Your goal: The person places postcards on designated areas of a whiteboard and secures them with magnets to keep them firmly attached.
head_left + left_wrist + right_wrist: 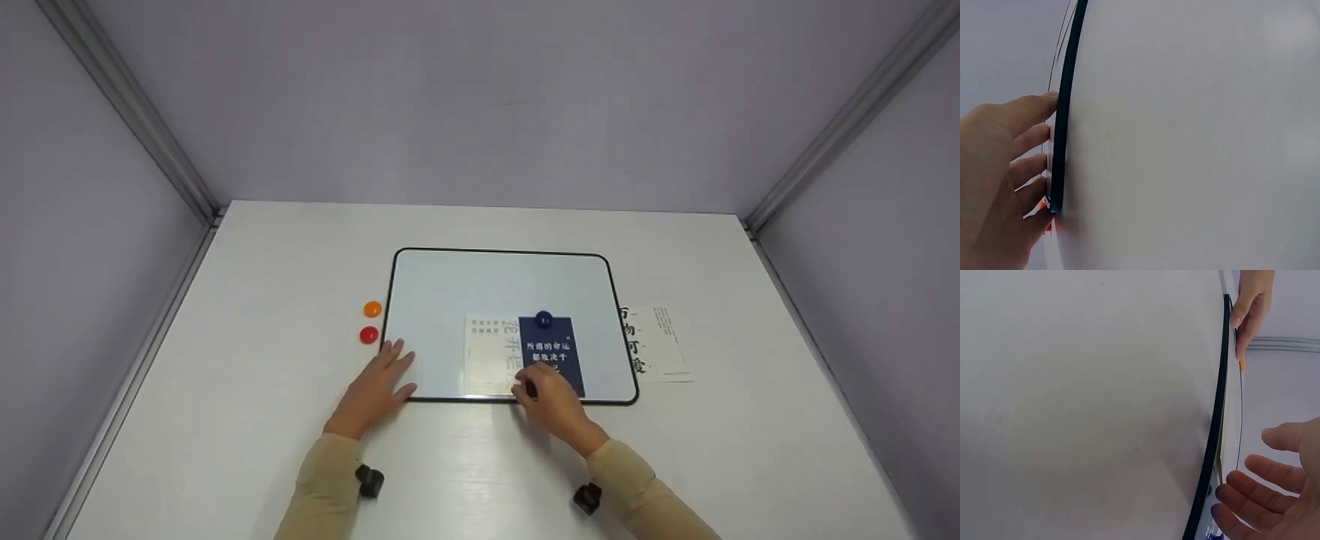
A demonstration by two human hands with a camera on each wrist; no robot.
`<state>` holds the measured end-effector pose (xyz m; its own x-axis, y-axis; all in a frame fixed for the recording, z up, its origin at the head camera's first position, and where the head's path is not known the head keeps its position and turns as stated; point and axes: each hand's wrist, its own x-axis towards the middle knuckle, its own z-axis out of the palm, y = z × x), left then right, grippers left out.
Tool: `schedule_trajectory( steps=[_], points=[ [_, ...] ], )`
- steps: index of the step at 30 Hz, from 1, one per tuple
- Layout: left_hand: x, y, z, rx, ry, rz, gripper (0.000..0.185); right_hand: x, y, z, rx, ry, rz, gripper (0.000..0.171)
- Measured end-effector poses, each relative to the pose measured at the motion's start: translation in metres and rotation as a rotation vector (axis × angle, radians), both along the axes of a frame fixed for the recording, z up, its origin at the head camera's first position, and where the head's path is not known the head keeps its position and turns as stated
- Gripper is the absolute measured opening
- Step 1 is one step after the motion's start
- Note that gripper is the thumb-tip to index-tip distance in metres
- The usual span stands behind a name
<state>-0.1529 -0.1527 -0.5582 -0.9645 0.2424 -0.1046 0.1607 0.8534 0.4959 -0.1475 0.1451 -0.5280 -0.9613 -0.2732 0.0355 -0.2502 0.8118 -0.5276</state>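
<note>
Your left hand (pixel 375 386) lies flat with straight fingers (pixel 1030 138) pressed on the near left corner of the whiteboard (pixel 450 289), which sits mid-desk (pixel 262 247), while your right hand (pixel 551 401) has relaxed, spread fingers (pixel 1266 472) touching the bottom edge of the blue card (pixel 551 352), pinned by a blue magnet (pixel 544 319) and overlapping a pale card (pixel 491 360). Orange magnet (pixel 372 308) and red magnet (pixel 368 334) sit just off the board's left edge, another card (pixel 656 341) off its right. Heads up: your right hand hides the blue card's lower corner, and both wrist views mostly show desk and board rim.
</note>
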Motion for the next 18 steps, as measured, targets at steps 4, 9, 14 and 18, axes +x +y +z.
schedule_trajectory(
  steps=[4,9,14,18],
  points=[
    [0.0004,0.0000,0.0000,0.001,0.009,-0.006,0.057,0.0042,0.0019,-0.0019,0.035,0.034,0.062,0.027],
    [0.0005,0.0001,0.0003,0.005,0.005,-0.001,0.057,0.0073,0.0043,-0.0044,0.112,0.075,0.166,0.040],
    [0.0000,0.0000,0.0007,-0.001,0.007,-0.002,0.057,0.0079,0.0053,-0.0051,0.148,0.006,0.222,0.046],
    [0.0000,-0.0002,0.0014,-0.008,0.008,-0.008,0.058,0.0084,0.0060,-0.0059,0.172,-0.046,0.250,0.046]
  ],
)
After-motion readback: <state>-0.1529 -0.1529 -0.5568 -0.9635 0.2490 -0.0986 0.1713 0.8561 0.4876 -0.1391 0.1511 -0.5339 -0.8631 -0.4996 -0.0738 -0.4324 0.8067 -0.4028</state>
